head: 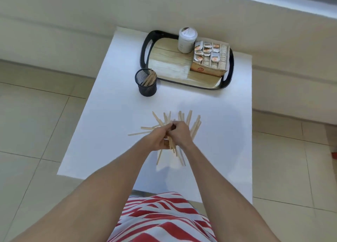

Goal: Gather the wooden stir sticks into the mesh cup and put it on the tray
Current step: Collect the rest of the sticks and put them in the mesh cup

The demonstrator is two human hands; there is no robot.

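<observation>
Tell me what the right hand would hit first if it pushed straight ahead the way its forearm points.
Probably the fanned stir sticks the right hand already grips; beyond them bare table, then perhaps the mesh cup, though depth is unclear.

Pale wooden stir sticks lie on a plain white tabletop; the round black mesh cup is dark throughout. The black-rimmed tray shows a light wood-grain pattern — the garment is red-and-white striped.

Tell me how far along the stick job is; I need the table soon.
Some sticks already stand in the cup. Both hands, left hand and right hand, grip a bundle of sticks over the table. Left: load them, then move the cup, still beside the tray, onto it.
</observation>
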